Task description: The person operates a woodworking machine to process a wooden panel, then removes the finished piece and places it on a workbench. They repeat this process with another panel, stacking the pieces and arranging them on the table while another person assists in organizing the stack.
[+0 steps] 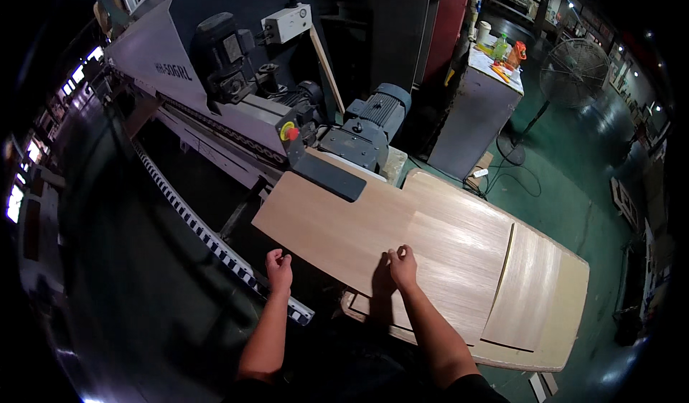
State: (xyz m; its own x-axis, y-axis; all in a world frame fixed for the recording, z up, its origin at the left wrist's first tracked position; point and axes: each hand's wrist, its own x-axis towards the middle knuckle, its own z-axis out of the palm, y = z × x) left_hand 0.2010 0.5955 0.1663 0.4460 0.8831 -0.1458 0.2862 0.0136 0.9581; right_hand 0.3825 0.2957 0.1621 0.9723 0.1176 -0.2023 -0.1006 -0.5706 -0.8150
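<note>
While the board (pixel 334 223) lies beside the machine (pixel 147 51), its right end over the table (pixel 563 317), your left hand (pixel 279 272) is near its front edge, your right hand (pixel 403 268) above it, fingers loosely curled; whether their tips meet cannot be told.

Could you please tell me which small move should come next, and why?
Perhaps bring the left hand onto the near edge of the wooden panel to steady it: that hand looks loosely curled beside the edge without gripping, and the right hand, over the panel, shows no clear grip.
</note>
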